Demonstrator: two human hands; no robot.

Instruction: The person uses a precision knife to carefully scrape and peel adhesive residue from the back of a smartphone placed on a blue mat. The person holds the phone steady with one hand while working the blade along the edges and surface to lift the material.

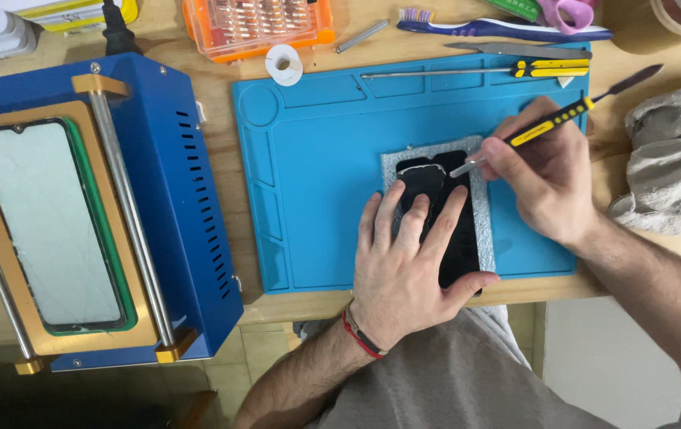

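Observation:
A black phone [458, 238] lies on a grey textured pad [479, 199] on the blue work mat [317, 175]. My left hand [408, 266] presses flat on the phone, fingers spread over its lower half. My right hand [543, 187] grips a black-and-yellow metal spudger [551, 121] like a pen. Its flat tip touches the phone's upper right edge. A loosened black piece [421, 179] sits at the phone's top.
A blue heating machine [174, 199] with a phone screen [46, 222] in a gold frame stands at left. A yellow-handled screwdriver [551, 68], tweezers, a toothbrush [499, 28], an orange bit case [257, 24], a tape roll [284, 63] and a grey rag [674, 155] surround the mat.

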